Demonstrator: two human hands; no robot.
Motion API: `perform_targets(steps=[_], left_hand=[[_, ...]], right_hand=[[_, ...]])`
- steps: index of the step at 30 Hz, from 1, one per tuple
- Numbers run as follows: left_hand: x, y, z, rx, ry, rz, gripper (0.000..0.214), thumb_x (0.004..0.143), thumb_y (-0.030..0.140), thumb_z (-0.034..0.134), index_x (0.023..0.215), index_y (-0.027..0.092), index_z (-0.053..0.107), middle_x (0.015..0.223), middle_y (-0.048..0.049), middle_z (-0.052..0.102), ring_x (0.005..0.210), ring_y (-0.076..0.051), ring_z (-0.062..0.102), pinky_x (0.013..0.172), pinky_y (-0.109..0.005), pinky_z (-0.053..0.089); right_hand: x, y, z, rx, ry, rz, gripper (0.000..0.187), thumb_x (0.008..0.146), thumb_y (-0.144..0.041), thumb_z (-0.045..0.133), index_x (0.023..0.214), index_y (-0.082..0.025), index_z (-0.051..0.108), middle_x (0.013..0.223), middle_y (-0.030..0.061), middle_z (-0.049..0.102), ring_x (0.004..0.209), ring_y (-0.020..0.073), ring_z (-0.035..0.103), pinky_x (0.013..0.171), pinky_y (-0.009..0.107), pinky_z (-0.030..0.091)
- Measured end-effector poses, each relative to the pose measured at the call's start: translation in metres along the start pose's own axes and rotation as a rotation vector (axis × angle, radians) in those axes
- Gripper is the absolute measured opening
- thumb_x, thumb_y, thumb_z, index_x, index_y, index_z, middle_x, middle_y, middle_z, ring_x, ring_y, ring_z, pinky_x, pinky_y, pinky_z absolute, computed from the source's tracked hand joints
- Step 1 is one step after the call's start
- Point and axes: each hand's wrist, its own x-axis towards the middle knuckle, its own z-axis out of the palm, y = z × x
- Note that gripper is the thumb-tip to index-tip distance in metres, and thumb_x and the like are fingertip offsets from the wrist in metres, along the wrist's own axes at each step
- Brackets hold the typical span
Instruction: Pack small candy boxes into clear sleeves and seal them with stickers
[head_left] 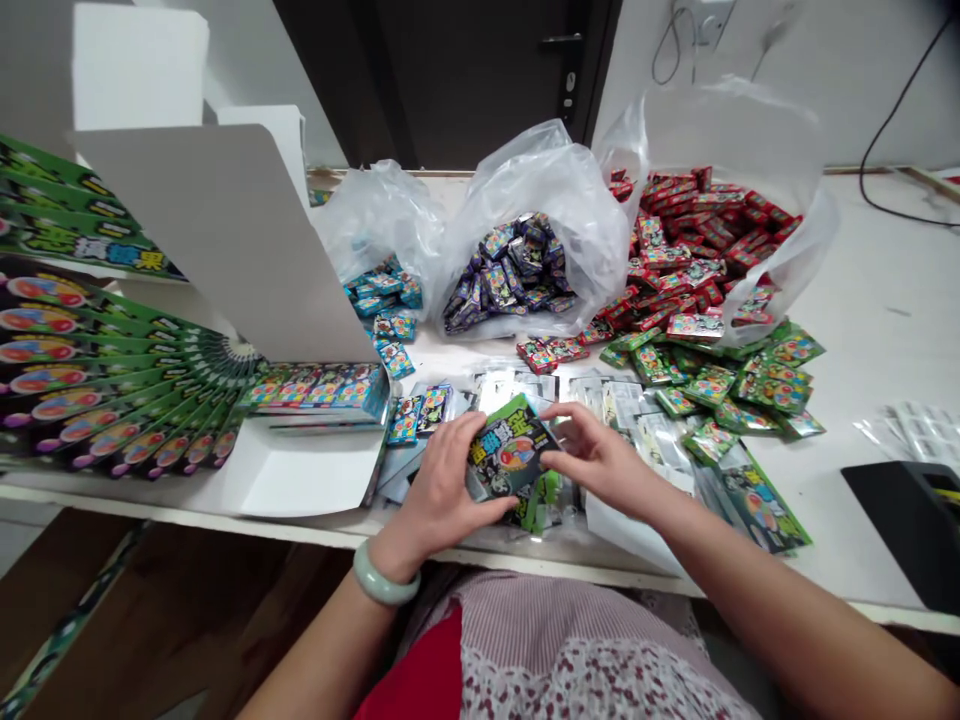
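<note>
My left hand and my right hand both grip one small green printed packet just above the white table's near edge. The left fingers wrap its left side; the right fingers pinch its right edge. A pale green bangle sits on my left wrist. Under the packet lie clear empty sleeves and a green strip.
Three clear plastic bags hold small packets: blue, purple, red. Loose green packets lie at right. A white open box with packets stands at left beside fanned green cartons. A black device sits at far right.
</note>
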Motion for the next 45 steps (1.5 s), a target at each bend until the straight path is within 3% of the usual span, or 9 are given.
perform_targets(steps=[5, 9, 17, 27, 30, 32, 35, 39, 45], left_hand=[[0.003, 0.012, 0.012, -0.491, 0.057, -0.278, 0.046, 0.09, 0.03, 0.057, 0.133, 0.027, 0.041, 0.112, -0.0072, 0.056, 0.1, -0.019, 0.06, 0.084, -0.035, 0.054], [-0.003, 0.018, 0.025, -0.745, 0.131, -0.375, 0.059, 0.089, 0.027, 0.056, 0.142, 0.029, 0.032, 0.113, -0.0067, 0.056, 0.096, -0.016, 0.061, 0.084, -0.033, 0.055], [-0.011, 0.014, 0.023, -0.855, 0.011, -0.434, 0.064, 0.086, 0.03, 0.061, 0.143, 0.032, 0.034, 0.126, -0.0084, 0.058, 0.111, -0.023, 0.061, 0.095, -0.041, 0.054], [0.011, 0.016, 0.027, -0.584, 0.13, -0.426, 0.02, 0.087, 0.037, 0.061, 0.102, 0.024, 0.064, 0.109, -0.0032, 0.067, 0.106, -0.023, 0.062, 0.093, -0.035, 0.053], [0.022, 0.023, 0.028, -0.554, 0.238, -0.415, 0.016, 0.086, 0.037, 0.063, 0.082, 0.021, 0.063, 0.102, -0.0031, 0.069, 0.101, -0.022, 0.063, 0.092, -0.035, 0.052], [0.027, 0.026, 0.029, -0.607, 0.28, -0.453, 0.018, 0.083, 0.036, 0.067, 0.091, 0.021, 0.062, 0.093, -0.0023, 0.07, 0.091, -0.019, 0.066, 0.084, -0.033, 0.055], [0.026, 0.028, 0.028, -0.663, 0.247, -0.465, 0.03, 0.08, 0.036, 0.07, 0.104, 0.021, 0.06, 0.091, -0.0031, 0.07, 0.085, -0.018, 0.067, 0.078, -0.032, 0.055], [0.025, 0.032, 0.022, -0.681, 0.19, -0.385, 0.016, 0.081, 0.034, 0.068, 0.08, 0.019, 0.065, 0.083, -0.0031, 0.068, 0.079, -0.017, 0.063, 0.073, -0.028, 0.053], [0.034, 0.036, 0.009, -0.854, 0.115, -0.476, 0.01, 0.073, 0.023, 0.071, 0.078, 0.019, 0.064, 0.074, 0.0006, 0.063, 0.069, -0.013, 0.056, 0.063, -0.024, 0.045]], right_hand=[[0.003, -0.003, 0.0, 0.176, 0.162, -0.063, 0.036, 0.082, -0.03, 0.064, 0.115, -0.029, 0.05, 0.093, 0.0006, 0.062, 0.078, 0.0143, 0.062, 0.074, 0.032, 0.053], [-0.004, 0.006, 0.01, 0.335, 0.371, -0.068, 0.048, 0.075, -0.033, 0.071, 0.114, -0.03, 0.043, 0.096, 0.0002, 0.062, 0.075, 0.0129, 0.063, 0.075, 0.032, 0.054], [-0.02, 0.02, 0.045, 0.363, 0.477, -0.046, 0.03, 0.081, -0.033, 0.064, 0.109, -0.028, 0.056, 0.096, 0.0027, 0.062, 0.08, 0.0146, 0.062, 0.072, 0.031, 0.055], [-0.02, 0.016, 0.018, 0.147, 0.36, -0.158, 0.014, 0.086, -0.034, 0.06, 0.092, -0.024, 0.067, 0.095, 0.0023, 0.063, 0.091, 0.0146, 0.06, 0.07, 0.027, 0.051], [-0.015, 0.013, 0.014, 0.264, 0.384, -0.111, 0.011, 0.081, -0.032, 0.064, 0.087, -0.022, 0.063, 0.089, 0.0015, 0.062, 0.086, 0.0144, 0.06, 0.065, 0.026, 0.05], [-0.014, 0.01, 0.012, 0.368, 0.353, -0.059, 0.021, 0.078, -0.031, 0.067, 0.096, -0.023, 0.06, 0.087, 0.0003, 0.062, 0.079, 0.0134, 0.06, 0.059, 0.025, 0.049], [-0.018, 0.002, 0.007, 0.263, 0.295, -0.069, 0.016, 0.077, -0.029, 0.067, 0.09, -0.023, 0.061, 0.088, 0.001, 0.062, 0.081, 0.0138, 0.06, 0.059, 0.024, 0.047], [-0.019, -0.011, -0.001, 0.128, 0.21, -0.07, 0.016, 0.078, -0.032, 0.067, 0.075, -0.02, 0.058, 0.082, 0.0015, 0.062, 0.075, 0.0133, 0.058, 0.06, 0.025, 0.045], [-0.003, -0.027, -0.003, 0.236, 0.044, 0.115, 0.016, 0.071, -0.029, 0.07, 0.077, -0.02, 0.059, 0.071, -0.0018, 0.059, 0.061, 0.0106, 0.051, 0.054, 0.025, 0.041]])
